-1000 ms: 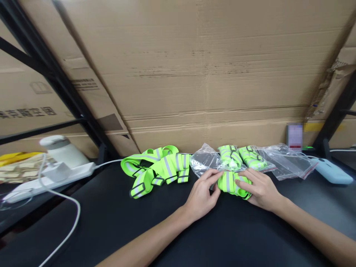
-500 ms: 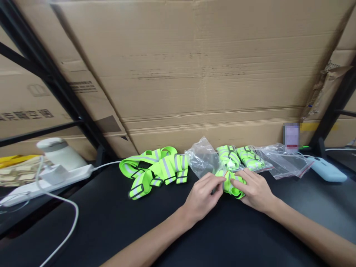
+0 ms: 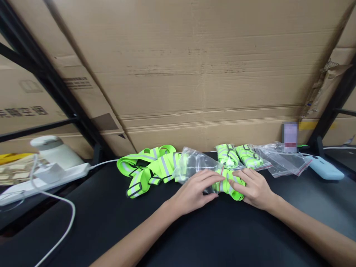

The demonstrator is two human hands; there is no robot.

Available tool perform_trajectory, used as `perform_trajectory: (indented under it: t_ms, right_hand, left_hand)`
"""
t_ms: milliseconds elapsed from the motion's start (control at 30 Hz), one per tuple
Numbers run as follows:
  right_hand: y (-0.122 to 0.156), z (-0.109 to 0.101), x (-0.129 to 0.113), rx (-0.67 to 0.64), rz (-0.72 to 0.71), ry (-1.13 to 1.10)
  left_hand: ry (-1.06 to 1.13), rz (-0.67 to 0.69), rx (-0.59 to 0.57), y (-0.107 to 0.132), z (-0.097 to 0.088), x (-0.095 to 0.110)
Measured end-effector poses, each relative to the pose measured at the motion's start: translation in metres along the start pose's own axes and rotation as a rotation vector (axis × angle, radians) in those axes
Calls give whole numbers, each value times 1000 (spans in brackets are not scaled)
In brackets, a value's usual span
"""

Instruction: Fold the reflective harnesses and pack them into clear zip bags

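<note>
A rolled fluorescent green reflective strap (image 3: pixel 236 190) is partly inside the mouth of a clear zip bag (image 3: pixel 198 162), whose red seal line crosses the roll. My right hand (image 3: pixel 257 188) is closed around the roll's right end. The bag's mouth lies in my left hand (image 3: pixel 191 193), its fingers above and its thumb below. The rest of the bag stretches up and left over part of a loose pile of green reflective straps with black buckles (image 3: pixel 158 168). Just behind my hands lie two bagged strap rolls, a left one (image 3: pixel 227 155) and a right one (image 3: pixel 249 155).
Flat clear zip bags (image 3: pixel 286 163) lie at right, beside a light blue device (image 3: pixel 325 168). On the left are a white power strip (image 3: pixel 75 171), its cable, and a pale bottle (image 3: pixel 59 152). Cardboard (image 3: pixel 194 81) stands behind the black table (image 3: pixel 116 218).
My left hand has shifted left and its fingers are more extended. The clear bag now lies lower and further left, over the loose straps. The right hand still holds the roll.
</note>
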State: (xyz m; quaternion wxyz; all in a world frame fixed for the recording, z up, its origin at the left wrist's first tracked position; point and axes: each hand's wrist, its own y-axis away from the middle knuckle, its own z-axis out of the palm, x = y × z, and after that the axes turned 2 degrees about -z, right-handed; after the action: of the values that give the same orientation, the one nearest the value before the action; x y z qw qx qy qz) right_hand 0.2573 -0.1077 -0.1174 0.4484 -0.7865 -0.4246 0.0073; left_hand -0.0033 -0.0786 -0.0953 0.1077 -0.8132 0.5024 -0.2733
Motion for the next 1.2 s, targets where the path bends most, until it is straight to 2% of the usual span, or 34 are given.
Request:
perform_trajectory:
  t_ms: [167, 267, 367, 467, 633, 800, 867, 1033, 1200]
  right_hand:
    - [-9, -8, -6, 93, -67, 14]
    - [-12, -9, -9, 124, -95, 37]
    - [-14, -9, -13, 130, -112, 28]
    - [-15, -9, -14, 142, -110, 10]
    - [-17, -8, -17, 151, -98, -37]
    - [-20, -10, -23, 214, -100, -5]
    - [-21, -11, -25, 227, -112, -10]
    - [-21, -10, -24, 207, -130, -62]
    - [-18, -7, -18, 185, -69, -63]
  left_hand:
    - [-322, -52, 143, -2, 7, 1]
    - [-397, -109, 134, -3, 10, 0]
    - [-350, -141, 77, -3, 12, 0]
    - [-294, -110, 60, -3, 12, 1]
    - [-252, -2, 80, -4, 12, 4]
    - [-232, 13, 115, -5, 14, 8]
    - [-211, -8, 81, -6, 14, 10]
    - [-157, -161, -4, -6, 18, 11]
    - [-144, -176, 56, -7, 22, 10]
